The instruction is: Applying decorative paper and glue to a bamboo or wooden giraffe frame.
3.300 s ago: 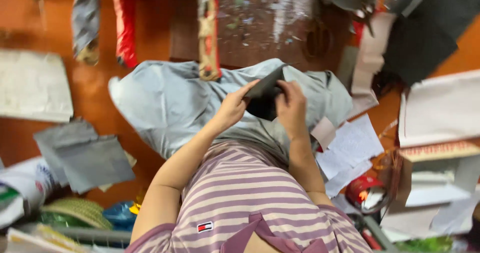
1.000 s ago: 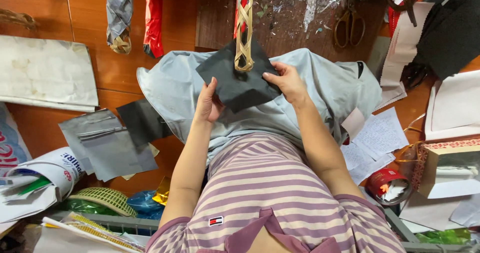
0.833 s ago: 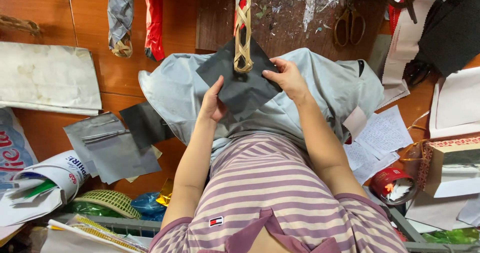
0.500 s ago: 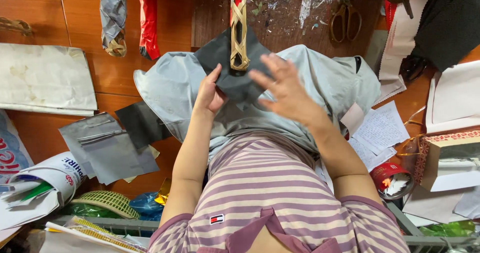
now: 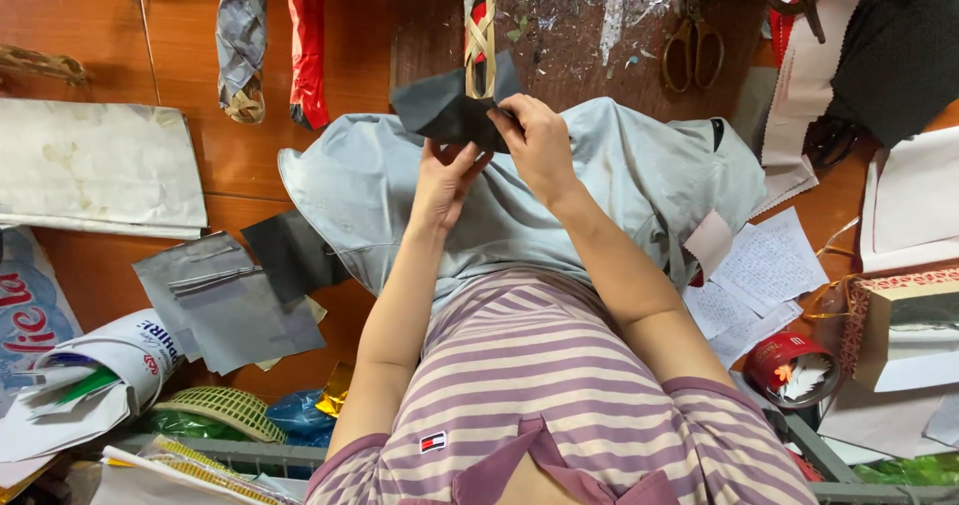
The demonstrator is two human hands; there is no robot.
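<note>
Folding that dark grey sheet smaller than a second ago, your left hand and right hand both pinch it above the pale blue cloth on your lap.

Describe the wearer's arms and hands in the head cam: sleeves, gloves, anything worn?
Both arms are bare from short sleeves down. The sleeves belong to a mauve-and-white striped shirt with a plain mauve collar and a small chest emblem. The left hand and right hand wear no gloves; no rings, watch or bands show.
</note>
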